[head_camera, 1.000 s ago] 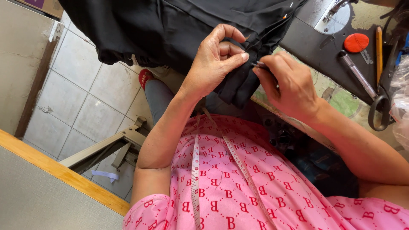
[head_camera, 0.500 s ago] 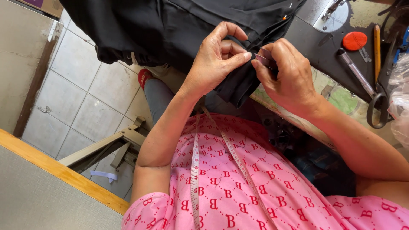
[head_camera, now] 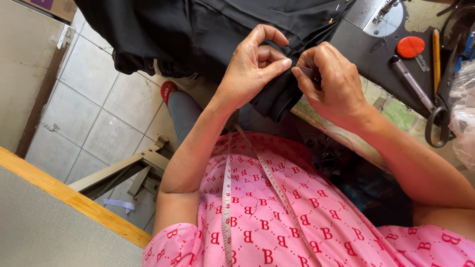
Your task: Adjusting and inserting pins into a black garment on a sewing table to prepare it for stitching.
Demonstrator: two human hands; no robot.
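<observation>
We see our left hand [head_camera: 255, 66] pinching a fold of the black woven fabric [head_camera: 198, 29], which drapes off the dark surface [head_camera: 368, 59] above our lap. Our right hand [head_camera: 329, 81] meets it fingertip to fingertip, gripping the same fold together with a small thin tool too hidden to identify. A white measuring tape [head_camera: 227, 198] hangs over our pink patterned shirt [head_camera: 297, 222].

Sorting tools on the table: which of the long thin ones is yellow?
The pencil by the far edge; the pen-like tool beside it is dark and silver.
</observation>
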